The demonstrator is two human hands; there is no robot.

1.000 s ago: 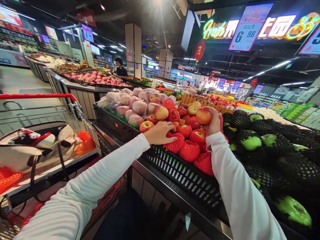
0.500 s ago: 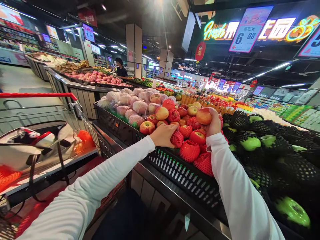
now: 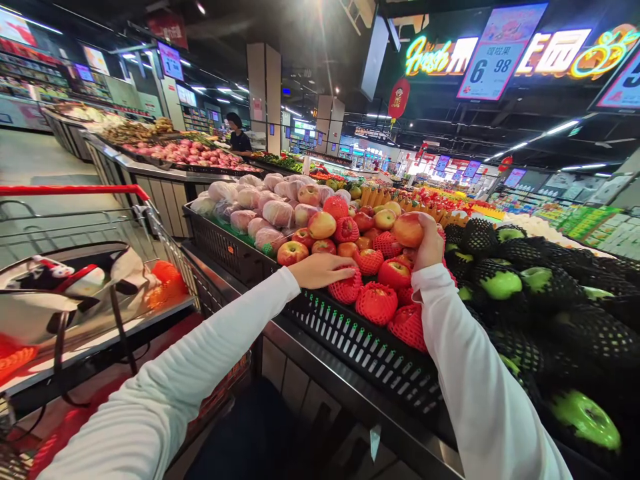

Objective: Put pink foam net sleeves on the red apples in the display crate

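My right hand (image 3: 431,244) grips a large red-and-yellow apple (image 3: 407,230) from its right side, above the other fruit. My left hand (image 3: 320,271) is open, its fingers stretched out over the near edge of the pile. Just under its fingertips sits an apple in a red foam net (image 3: 347,287); whether they touch I cannot tell. Beside it lie another netted apple (image 3: 376,303) and a partly covered red apple (image 3: 394,273). Several bare apples, among them a yellow-red one (image 3: 322,225), lie behind my left hand. All rest in a black slotted crate (image 3: 360,340).
Film-wrapped pink fruit (image 3: 278,213) fills the crate's far left. Green fruit in black nets (image 3: 501,287) is heaped on the right. A shopping cart (image 3: 75,191) with a bag (image 3: 120,267) stands at left. Farther back, a person (image 3: 239,137) is by another produce stand.
My left hand has let go of the netted apple and lifted slightly left, its fingers straightening. That apple now sits lower in the pile. My right hand still holds its apple.
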